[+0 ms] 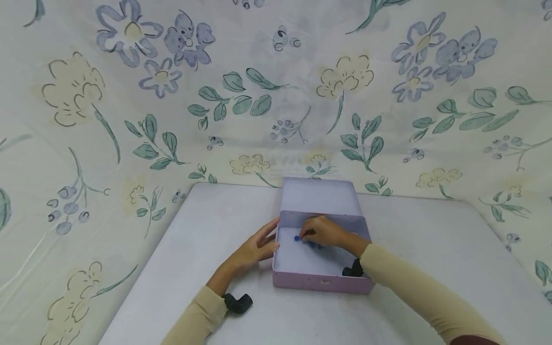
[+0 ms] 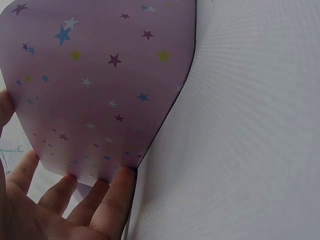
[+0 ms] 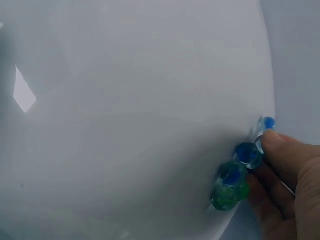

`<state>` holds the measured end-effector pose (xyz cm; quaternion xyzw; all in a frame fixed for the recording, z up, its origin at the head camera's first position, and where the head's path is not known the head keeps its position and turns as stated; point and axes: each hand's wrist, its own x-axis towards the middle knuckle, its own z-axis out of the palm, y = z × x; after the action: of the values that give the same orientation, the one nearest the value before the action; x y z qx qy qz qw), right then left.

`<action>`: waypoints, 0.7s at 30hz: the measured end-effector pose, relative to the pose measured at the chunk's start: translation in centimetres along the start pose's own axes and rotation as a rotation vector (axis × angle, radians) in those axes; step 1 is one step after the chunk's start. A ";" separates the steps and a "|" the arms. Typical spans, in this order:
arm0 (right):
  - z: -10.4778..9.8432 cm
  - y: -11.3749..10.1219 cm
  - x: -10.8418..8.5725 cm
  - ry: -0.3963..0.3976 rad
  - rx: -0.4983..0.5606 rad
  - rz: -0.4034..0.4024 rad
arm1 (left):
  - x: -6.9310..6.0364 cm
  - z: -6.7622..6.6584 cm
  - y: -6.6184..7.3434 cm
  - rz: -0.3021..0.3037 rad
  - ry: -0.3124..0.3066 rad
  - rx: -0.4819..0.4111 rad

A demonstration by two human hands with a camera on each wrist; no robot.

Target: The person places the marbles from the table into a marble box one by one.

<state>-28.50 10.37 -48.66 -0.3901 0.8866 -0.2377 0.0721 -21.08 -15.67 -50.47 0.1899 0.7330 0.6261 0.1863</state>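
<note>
A pink-lilac box with its lid raised at the back stands on the table. My left hand touches its left side with spread fingers; in the left wrist view fingertips rest on the star-printed wall. Inside the box, my right hand has its fingers curled low over the floor. Beside its thumb lie small translucent pieces, round-looking, in blue and green. Thumb and finger appear to pinch a clear blue piece, partly hidden. A blue piece shows left of the fingertips.
The white table reaches out on both sides of the box. Behind it hangs a flower-print cloth. A black wrist mount sits by the left sleeve, and another black mount is over the box's front right corner.
</note>
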 end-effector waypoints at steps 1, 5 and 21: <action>0.0 0.0 0.0 -0.002 0.000 -0.005 | 0.0 0.0 0.0 0.001 -0.001 0.002; 0.3 0.3 0.1 0.000 -0.006 -0.019 | 0.1 -0.1 0.2 -0.004 -0.001 0.006; -3.0 -1.0 -0.8 -0.019 0.097 -0.064 | 0.1 -0.1 0.0 -0.008 0.004 0.005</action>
<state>-28.26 11.45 -45.57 -0.4165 0.8605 -0.2788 0.0919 -21.18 -15.71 -50.46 0.1863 0.7357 0.6238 0.1870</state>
